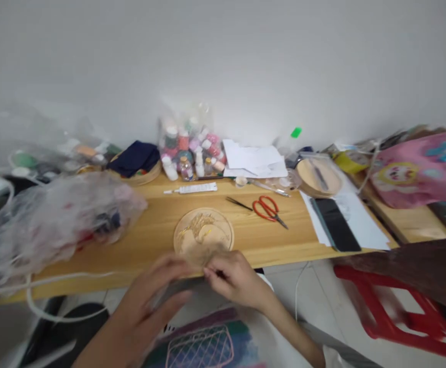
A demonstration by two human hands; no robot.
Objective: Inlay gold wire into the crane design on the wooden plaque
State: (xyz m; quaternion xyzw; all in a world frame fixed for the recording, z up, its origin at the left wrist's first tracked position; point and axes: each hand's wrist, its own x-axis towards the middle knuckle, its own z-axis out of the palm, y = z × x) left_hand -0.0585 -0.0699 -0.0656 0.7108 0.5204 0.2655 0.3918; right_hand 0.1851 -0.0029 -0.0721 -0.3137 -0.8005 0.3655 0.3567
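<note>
A round wooden disc with gold wire work on it lies near the front edge of the wooden table. My left hand hovers just below it, blurred by motion, with its fingers stretched toward the disc's lower rim. My right hand sits at the disc's front edge with its fingers curled in a pinch. What they hold is too small and blurred to name.
Red-handled scissors, dark tweezers and a white tube lie behind the disc. Bead bottles, papers, a second wooden disc, a phone and a plastic bag crowd the table. A red stool stands at right.
</note>
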